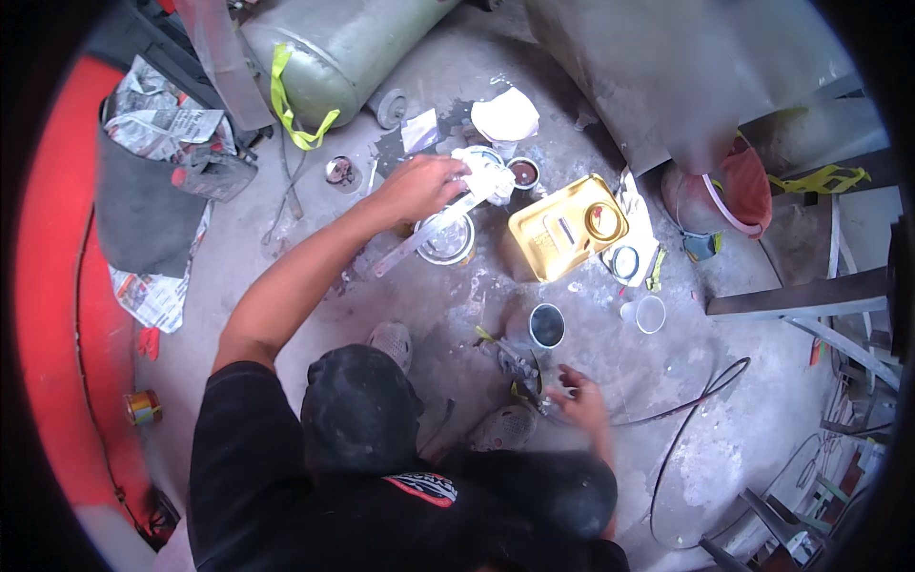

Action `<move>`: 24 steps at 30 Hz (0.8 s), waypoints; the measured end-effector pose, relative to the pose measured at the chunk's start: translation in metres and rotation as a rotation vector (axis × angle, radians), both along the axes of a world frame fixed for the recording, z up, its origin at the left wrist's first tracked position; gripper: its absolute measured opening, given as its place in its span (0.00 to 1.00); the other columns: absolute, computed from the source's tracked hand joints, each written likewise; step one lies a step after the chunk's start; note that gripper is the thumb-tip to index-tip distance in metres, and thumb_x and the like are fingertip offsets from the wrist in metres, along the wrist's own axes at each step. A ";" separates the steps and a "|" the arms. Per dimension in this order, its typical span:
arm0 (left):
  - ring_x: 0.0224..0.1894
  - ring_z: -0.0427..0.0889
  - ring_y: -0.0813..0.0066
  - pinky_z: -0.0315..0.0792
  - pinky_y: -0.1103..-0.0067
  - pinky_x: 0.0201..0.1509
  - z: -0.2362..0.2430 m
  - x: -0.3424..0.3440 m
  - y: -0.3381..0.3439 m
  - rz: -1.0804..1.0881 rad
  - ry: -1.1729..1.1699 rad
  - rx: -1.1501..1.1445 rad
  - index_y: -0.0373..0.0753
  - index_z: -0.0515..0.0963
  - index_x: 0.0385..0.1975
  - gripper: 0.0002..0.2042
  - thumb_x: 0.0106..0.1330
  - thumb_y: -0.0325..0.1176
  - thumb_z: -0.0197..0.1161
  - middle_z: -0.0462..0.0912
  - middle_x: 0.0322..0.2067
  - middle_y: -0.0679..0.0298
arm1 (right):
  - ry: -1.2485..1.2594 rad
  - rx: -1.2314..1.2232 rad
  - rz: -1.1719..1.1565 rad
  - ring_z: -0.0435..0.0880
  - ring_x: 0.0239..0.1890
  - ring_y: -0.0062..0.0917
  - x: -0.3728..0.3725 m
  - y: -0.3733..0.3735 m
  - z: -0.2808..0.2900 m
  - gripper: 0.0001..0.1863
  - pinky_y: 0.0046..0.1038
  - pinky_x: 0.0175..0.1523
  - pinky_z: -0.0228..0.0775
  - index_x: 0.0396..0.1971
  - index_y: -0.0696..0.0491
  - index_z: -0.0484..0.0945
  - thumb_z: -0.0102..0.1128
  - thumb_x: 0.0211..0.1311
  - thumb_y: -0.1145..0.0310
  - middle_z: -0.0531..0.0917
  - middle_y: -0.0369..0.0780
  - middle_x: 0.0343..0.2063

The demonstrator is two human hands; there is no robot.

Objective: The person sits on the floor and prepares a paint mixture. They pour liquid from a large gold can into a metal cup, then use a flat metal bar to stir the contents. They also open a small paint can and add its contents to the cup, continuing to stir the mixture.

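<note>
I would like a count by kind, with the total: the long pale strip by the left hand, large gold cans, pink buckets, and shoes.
Long pale strip by the left hand: 1
Large gold can: 1
Pink bucket: 1
Shoes: 2
Total: 5

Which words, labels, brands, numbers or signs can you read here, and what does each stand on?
Black shirt: lettering in a red-and-white emblem, partly legible; I won't copy it out.
Newspaper at the left: print too small to read.
Orange-yellow can: label too small and blurred.
Golden can: nothing I can make out.
Pale strip by the left hand: nothing legible.
</note>
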State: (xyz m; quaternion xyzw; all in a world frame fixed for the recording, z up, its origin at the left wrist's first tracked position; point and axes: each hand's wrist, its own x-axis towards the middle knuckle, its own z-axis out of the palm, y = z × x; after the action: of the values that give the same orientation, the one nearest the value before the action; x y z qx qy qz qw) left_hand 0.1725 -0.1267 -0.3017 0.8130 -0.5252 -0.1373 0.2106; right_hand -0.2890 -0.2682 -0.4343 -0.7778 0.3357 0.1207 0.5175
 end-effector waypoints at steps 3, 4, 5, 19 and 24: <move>0.50 0.83 0.53 0.76 0.65 0.54 -0.022 0.008 -0.048 -0.067 -0.039 -0.152 0.36 0.82 0.47 0.12 0.67 0.31 0.60 0.84 0.47 0.52 | -0.021 -0.163 -0.098 0.87 0.45 0.37 0.011 -0.053 0.062 0.31 0.36 0.48 0.80 0.60 0.57 0.78 0.73 0.60 0.56 0.86 0.49 0.46; 0.51 0.83 0.53 0.76 0.65 0.54 -0.028 0.009 -0.069 -0.110 -0.039 -0.191 0.35 0.82 0.47 0.12 0.67 0.30 0.61 0.84 0.47 0.52 | -0.027 -0.286 -0.121 0.87 0.45 0.38 0.025 -0.065 0.085 0.29 0.36 0.49 0.80 0.59 0.58 0.78 0.72 0.62 0.58 0.86 0.49 0.46; 0.51 0.83 0.53 0.76 0.65 0.54 -0.045 0.012 -0.093 -0.194 -0.101 -0.114 0.35 0.82 0.47 0.12 0.65 0.29 0.61 0.84 0.46 0.52 | -0.028 -0.370 -0.198 0.87 0.46 0.39 0.051 -0.068 0.115 0.29 0.36 0.50 0.80 0.60 0.58 0.77 0.71 0.63 0.58 0.84 0.50 0.50; 0.66 0.68 0.33 0.70 0.47 0.63 -0.163 0.010 -0.182 -0.281 -0.399 0.477 0.40 0.72 0.65 0.22 0.72 0.34 0.53 0.66 0.68 0.44 | 0.101 -0.740 -0.358 0.58 0.71 0.61 0.289 -0.022 0.131 0.71 0.48 0.70 0.62 0.74 0.60 0.52 0.76 0.37 0.30 0.45 0.67 0.72; 0.68 0.68 0.41 0.70 0.54 0.66 -0.132 0.011 -0.184 -0.245 -0.131 0.375 0.32 0.77 0.56 0.19 0.64 0.24 0.59 0.71 0.65 0.51 | 0.044 -0.649 -0.352 0.48 0.76 0.58 0.260 -0.047 0.122 0.68 0.45 0.76 0.51 0.73 0.62 0.55 0.75 0.39 0.32 0.47 0.67 0.72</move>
State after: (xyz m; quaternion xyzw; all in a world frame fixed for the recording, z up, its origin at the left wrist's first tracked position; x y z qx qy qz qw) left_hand 0.1837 -0.3109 -0.4333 0.7752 -0.5979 -0.2040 0.0033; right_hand -0.0291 -0.3155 -0.3119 -0.8290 0.4961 -0.0662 0.2496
